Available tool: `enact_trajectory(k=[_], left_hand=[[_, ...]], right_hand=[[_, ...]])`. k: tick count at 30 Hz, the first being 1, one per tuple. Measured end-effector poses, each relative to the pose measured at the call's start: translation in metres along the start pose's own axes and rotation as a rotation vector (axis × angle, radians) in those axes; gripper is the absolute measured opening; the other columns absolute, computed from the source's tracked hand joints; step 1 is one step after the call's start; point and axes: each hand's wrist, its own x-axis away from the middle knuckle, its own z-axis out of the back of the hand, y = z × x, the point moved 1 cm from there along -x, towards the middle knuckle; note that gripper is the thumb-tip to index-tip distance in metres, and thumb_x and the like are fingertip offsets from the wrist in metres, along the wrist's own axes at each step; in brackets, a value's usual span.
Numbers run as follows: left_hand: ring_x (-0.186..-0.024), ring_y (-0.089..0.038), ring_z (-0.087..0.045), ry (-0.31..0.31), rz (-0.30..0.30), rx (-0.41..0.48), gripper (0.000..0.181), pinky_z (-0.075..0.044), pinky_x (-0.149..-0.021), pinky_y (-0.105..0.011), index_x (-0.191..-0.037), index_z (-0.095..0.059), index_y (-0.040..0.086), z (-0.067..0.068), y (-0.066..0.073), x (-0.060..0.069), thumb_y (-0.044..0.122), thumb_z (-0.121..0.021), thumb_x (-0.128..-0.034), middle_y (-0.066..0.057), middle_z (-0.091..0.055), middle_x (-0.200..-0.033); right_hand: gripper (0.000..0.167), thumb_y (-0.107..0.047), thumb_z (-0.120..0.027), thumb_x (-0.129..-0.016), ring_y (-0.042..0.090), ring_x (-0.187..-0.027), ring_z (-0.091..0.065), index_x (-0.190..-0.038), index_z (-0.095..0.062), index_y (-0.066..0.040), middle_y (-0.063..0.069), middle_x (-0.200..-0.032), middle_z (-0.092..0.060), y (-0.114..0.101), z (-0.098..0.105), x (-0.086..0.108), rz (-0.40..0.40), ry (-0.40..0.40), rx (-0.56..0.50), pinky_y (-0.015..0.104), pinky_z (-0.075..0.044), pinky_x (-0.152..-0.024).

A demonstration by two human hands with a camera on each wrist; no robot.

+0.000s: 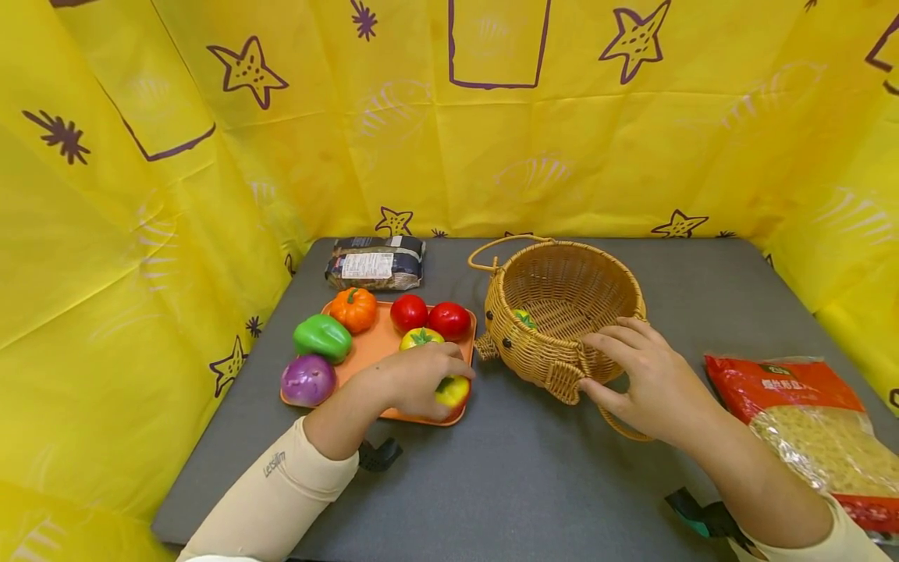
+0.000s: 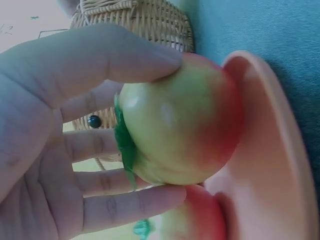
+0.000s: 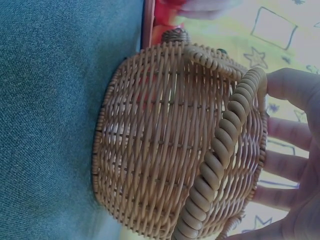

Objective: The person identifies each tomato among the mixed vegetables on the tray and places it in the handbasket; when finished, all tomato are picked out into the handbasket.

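Note:
My left hand (image 1: 424, 378) pinches a yellow-red toy tomato (image 2: 185, 120) with a green leafy top, thumb on one side and fingers on the other, at the right edge of the orange tray (image 1: 361, 351). Beside it on the tray lies a similar yellow-red tomato (image 1: 421, 337). To the right stands a wicker basket (image 1: 527, 355) with an animal face, its opening tipped slightly forward. At its near-right rim my right hand (image 1: 649, 382) holds on, thumb by the woven ear and fingers over the edge. Inside the basket, a green-topped yellow piece (image 1: 524, 318) partly shows.
On the tray are two red tomatoes (image 1: 410, 313), an orange pumpkin (image 1: 353, 310), a green pepper (image 1: 322, 338) and a purple round vegetable (image 1: 308, 380). A dark package (image 1: 375, 263) lies behind. A red pasta bag (image 1: 808, 421) is at the right. Yellow cloth (image 1: 492, 156) surrounds the table.

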Motion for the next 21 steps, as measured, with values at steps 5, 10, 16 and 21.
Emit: enact_trajectory(k=[5,10,16,21], left_hand=[[-0.102,-0.018,-0.056,0.076,-0.025,-0.02,0.047,-0.05,-0.089,-0.033,-0.129,-0.071,0.017,0.009,0.001,-0.001,0.025,-0.077,-0.0829,-0.002,-0.061,-0.117],[-0.111,-0.022,-0.056,0.13,-0.047,-0.023,0.05,-0.049,-0.095,-0.036,-0.131,-0.07,0.018,0.024,0.001,-0.004,0.02,-0.076,-0.0816,-0.004,-0.062,-0.123],[-0.116,-0.025,-0.055,0.188,-0.029,-0.045,0.051,-0.049,-0.095,-0.038,-0.133,-0.068,0.018,0.047,0.001,-0.007,0.02,-0.076,-0.0827,-0.005,-0.06,-0.13],[-0.116,-0.025,-0.054,0.216,0.0,-0.044,0.053,-0.049,-0.095,-0.038,-0.136,-0.067,0.018,0.071,0.003,-0.011,0.022,-0.076,-0.0838,-0.005,-0.058,-0.132]], right_hand=[[0.053,-0.029,-0.089,-0.073,0.042,-0.121,-0.054,-0.119,-0.072,-0.01,0.012,-0.115,-0.07,0.001,0.0,0.0,0.008,0.01,-0.003,0.064,-0.045,-0.099],[0.052,-0.029,-0.089,-0.074,0.042,-0.121,-0.054,-0.12,-0.072,-0.011,0.011,-0.115,-0.07,0.001,0.0,0.0,0.009,0.009,-0.003,0.063,-0.044,-0.1],[0.053,-0.029,-0.089,-0.074,0.042,-0.121,-0.054,-0.12,-0.072,-0.01,0.011,-0.115,-0.071,0.001,0.001,0.0,0.01,0.006,-0.006,0.063,-0.045,-0.1],[0.053,-0.03,-0.089,-0.074,0.043,-0.121,-0.054,-0.12,-0.072,-0.01,0.012,-0.116,-0.071,0.0,0.001,0.0,0.002,-0.001,-0.003,0.063,-0.046,-0.099]])
